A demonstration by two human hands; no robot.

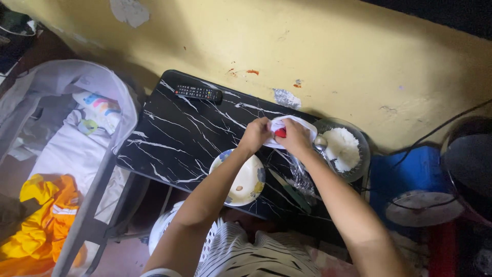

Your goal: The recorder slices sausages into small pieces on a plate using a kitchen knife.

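A: What are the hands doing?

B: Both are up at about twelve o'clock from the plate, bunched on a white plastic bag [292,124] that has a small red thing [280,133] inside. The left hand [255,134] pinches the bag's left edge with its fingers closed on the plastic; the right hand [295,137] is closed around the bag from the right, touching the red thing.

A: Where does that sit on the table?

B: Over the black marble-patterned table [174,138], just above its surface, toward the wall side. At three o'clock from the bag is a clear glass bowl [359,149] with white grains and a spoon [320,143] leaning in it.

A: And nearer the person?

B: At six o'clock from the hands lies a white plate [246,179] with a coloured rim, empty but for a small brown bit. Beside it, at its three o'clock, a knife [290,191] lies on the table with crumpled clear wrap [300,174] just above it.

A: Anything else?

B: A black remote control [198,93] lies at ten o'clock, well apart from the hands, near the yellow wall [333,56].
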